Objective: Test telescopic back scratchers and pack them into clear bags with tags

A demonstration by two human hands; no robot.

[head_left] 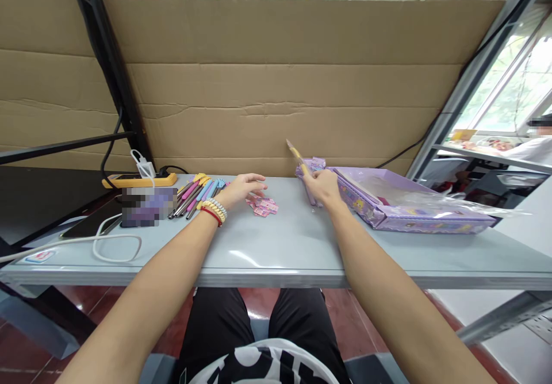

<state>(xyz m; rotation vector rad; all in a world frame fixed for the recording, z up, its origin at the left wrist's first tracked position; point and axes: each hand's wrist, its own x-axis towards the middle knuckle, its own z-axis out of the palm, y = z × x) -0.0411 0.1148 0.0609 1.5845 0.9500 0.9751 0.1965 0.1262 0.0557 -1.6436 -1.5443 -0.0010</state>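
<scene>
My right hand (323,187) is closed around a slim yellow pen (295,153), its pale tip pointing up and to the left. Behind that hand lies a bunch of purple wrapped items (314,164), partly covered by it. My left hand (244,189) hovers with fingers apart beside a small pile of pink printed slips (263,206). I see nothing held in it. To its left, several pens (196,193) in yellow, pink, purple, blue and dark colours lie in a heap, partly behind the bracelets on my left wrist.
A shallow purple printed box (377,218) with clear plastic film (426,197) sits on the right. On the left are a phone (146,207), a yellow power strip (142,179) and a white cable (116,257). Cardboard (259,85) stands behind the grey table (276,252). Another person (537,149) is at the far right.
</scene>
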